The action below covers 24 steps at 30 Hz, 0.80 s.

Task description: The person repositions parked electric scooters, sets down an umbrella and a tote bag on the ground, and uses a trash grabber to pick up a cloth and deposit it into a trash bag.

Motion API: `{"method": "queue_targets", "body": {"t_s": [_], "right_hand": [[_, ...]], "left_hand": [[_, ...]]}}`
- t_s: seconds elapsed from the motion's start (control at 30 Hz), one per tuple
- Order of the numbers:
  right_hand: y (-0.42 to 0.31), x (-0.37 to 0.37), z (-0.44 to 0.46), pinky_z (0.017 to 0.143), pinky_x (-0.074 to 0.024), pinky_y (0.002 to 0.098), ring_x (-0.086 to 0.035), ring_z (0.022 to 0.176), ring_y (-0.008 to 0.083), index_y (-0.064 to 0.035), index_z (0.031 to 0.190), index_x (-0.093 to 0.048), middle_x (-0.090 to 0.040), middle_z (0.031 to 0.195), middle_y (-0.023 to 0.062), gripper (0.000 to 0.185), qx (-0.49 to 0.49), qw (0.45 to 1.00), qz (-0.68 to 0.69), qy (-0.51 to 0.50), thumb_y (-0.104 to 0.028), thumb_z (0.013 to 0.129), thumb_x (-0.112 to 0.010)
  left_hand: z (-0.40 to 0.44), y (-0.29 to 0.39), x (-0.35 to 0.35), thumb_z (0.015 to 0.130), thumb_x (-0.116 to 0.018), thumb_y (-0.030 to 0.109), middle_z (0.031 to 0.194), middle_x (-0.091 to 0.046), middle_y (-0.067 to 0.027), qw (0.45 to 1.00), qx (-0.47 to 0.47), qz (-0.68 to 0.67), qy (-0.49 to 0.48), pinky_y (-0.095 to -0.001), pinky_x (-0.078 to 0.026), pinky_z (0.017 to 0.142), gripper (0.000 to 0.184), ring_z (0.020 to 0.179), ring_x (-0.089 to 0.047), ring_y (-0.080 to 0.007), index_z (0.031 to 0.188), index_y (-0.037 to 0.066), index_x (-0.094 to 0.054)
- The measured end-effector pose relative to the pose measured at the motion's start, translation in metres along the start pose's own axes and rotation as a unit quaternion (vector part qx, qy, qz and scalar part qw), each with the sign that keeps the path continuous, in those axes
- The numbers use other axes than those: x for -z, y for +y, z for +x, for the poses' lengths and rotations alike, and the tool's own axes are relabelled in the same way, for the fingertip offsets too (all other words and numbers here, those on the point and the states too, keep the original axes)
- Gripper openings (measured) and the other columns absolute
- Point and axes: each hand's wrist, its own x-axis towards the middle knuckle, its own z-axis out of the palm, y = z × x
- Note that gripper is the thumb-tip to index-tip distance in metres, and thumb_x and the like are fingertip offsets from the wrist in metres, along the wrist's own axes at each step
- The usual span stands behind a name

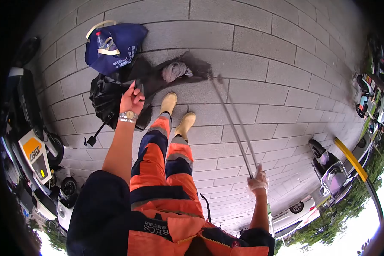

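My left hand (132, 100), with a watch on the wrist, is closed on the edge of a black plastic bag (104, 94) that stretches to the right over the paving. A crumpled greyish cloth-like bundle (176, 71) lies at the bag's dark, see-through part. At the right, my right hand (258, 179), in a thin clear glove, is wrapped round the near end of long metal tongs (234, 123). Their far tips, blurred, reach the bag's right end. Beside the black bag, at its upper left, is a blue tote bag (115, 47) with a bottle in it.
Grey paving (251, 55) spreads around my boots (184, 124). Parked scooters (36, 153) line the left side. Toward the right are another scooter (330, 173), a yellow and black curved bar (352, 158) and a white car (292, 215).
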Motion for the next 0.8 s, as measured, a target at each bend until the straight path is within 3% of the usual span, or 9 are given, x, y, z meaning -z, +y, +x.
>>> {"method": "queue_targets", "body": {"t_s": [0.13,0.17,0.27,0.3,0.33,0.4,0.47,0.67,0.8], "right_hand": [[-0.003,0.005,-0.007,0.081,-0.0404,0.0405,-0.049,0.097,0.0369,-0.0059,0.129,-0.023,-0.051,0.104,0.0232,0.074,-0.034,0.995,0.078,0.045,-0.017,0.066,-0.059],[0.006,-0.016,0.001,0.081,-0.0397,0.0426,-0.05,0.094,0.0387,-0.005,0.129,-0.024,-0.052,0.103,0.0251,0.073,-0.003,0.992,0.101,0.073,-0.018,0.066,-0.058],[-0.015,-0.02,-0.005,0.087,-0.0365,0.0408,-0.048,0.1,0.0383,-0.0062,0.131,-0.019,-0.047,0.112,0.0251,0.074,-0.027,0.983,0.184,-0.008,-0.023,0.067,-0.054],[-0.015,-0.035,0.0,0.087,-0.0354,0.0424,-0.047,0.1,0.04,-0.0049,0.13,-0.02,-0.046,0.113,0.0259,0.074,0.011,0.976,0.214,0.03,-0.024,0.067,-0.054],[-0.031,-0.029,-0.005,0.084,-0.039,0.0375,-0.051,0.096,0.0335,-0.0034,0.128,-0.027,-0.049,0.111,0.0215,0.07,0.008,0.978,0.199,0.055,-0.021,0.067,-0.057],[-0.042,-0.041,0.014,0.076,-0.042,0.0316,-0.054,0.088,0.0226,-0.0026,0.121,-0.037,-0.055,0.103,0.0143,0.063,0.007,0.882,0.47,-0.033,-0.018,0.065,-0.062],[-0.075,-0.049,0.038,0.068,-0.0426,0.028,-0.051,0.081,0.0145,-0.002,0.113,-0.044,-0.057,0.093,0.0083,0.055,0.084,0.864,0.495,0.042,-0.015,0.064,-0.065],[-0.194,0.006,0.076,0.081,-0.0419,0.0352,-0.053,0.092,0.0341,0.0,0.102,-0.046,-0.057,0.094,0.0165,0.055,0.092,0.923,0.352,0.126,-0.03,0.062,-0.068],[-0.229,-0.011,0.112,0.083,-0.0414,0.0365,-0.052,0.097,0.0329,0.001,0.102,-0.045,-0.057,0.097,0.0169,0.058,0.111,0.927,0.336,0.123,-0.033,0.061,-0.068]], "left_hand": [[-0.015,-0.009,0.001,0.08,-0.046,0.013,0.058,-0.039,0.0031,0.997,0.067,0.03,-0.002,-0.0226,-0.036,0.049,0.032,0.041,-0.029,-0.0079,0.112,0.009,-0.048],[-0.024,-0.016,-0.01,0.08,-0.045,0.011,0.056,-0.037,0.003,0.99,0.068,0.117,0.036,-0.0227,-0.034,0.048,0.033,0.042,-0.029,-0.0068,0.112,0.006,-0.047],[-0.054,-0.038,-0.044,0.079,-0.045,0.006,0.052,-0.035,0.0035,0.974,0.094,0.204,-0.02,-0.0187,-0.029,0.044,0.032,0.04,-0.027,-0.0052,0.111,0.007,-0.05],[-0.058,-0.046,-0.049,0.08,-0.045,0.005,0.051,-0.036,0.0032,0.972,0.086,0.21,-0.059,-0.0186,-0.029,0.044,0.032,0.041,-0.028,-0.0051,0.111,0.007,-0.051],[-0.06,-0.052,-0.054,0.08,-0.044,0.005,0.051,-0.037,0.003,0.968,0.078,0.217,-0.098,-0.0186,-0.03,0.044,0.031,0.041,-0.028,-0.0049,0.11,0.007,-0.052],[-0.074,-0.056,-0.067,0.08,-0.043,0.006,0.053,-0.039,0.002,0.965,0.092,0.222,-0.101,-0.0186,-0.03,0.044,0.034,0.041,-0.028,-0.005,0.113,0.007,-0.05],[-0.093,-0.054,-0.08,0.078,-0.044,0.003,0.054,-0.039,0.0024,0.983,0.062,0.154,-0.079,-0.0176,-0.032,0.044,0.038,0.045,-0.035,-0.0052,0.116,0.004,-0.048],[-0.166,-0.02,-0.13,0.08,-0.045,0.012,0.061,-0.041,0.0007,0.978,0.099,0.072,-0.171,-0.0168,-0.031,0.042,0.053,0.043,-0.032,-0.0039,0.129,0.003,-0.025],[-0.215,0.008,-0.147,0.078,-0.052,0.016,0.06,-0.043,-0.0033,0.951,0.156,-0.007,-0.266,-0.0201,-0.033,0.036,0.066,0.038,-0.036,-0.0069,0.13,0.0,-0.015]]}}
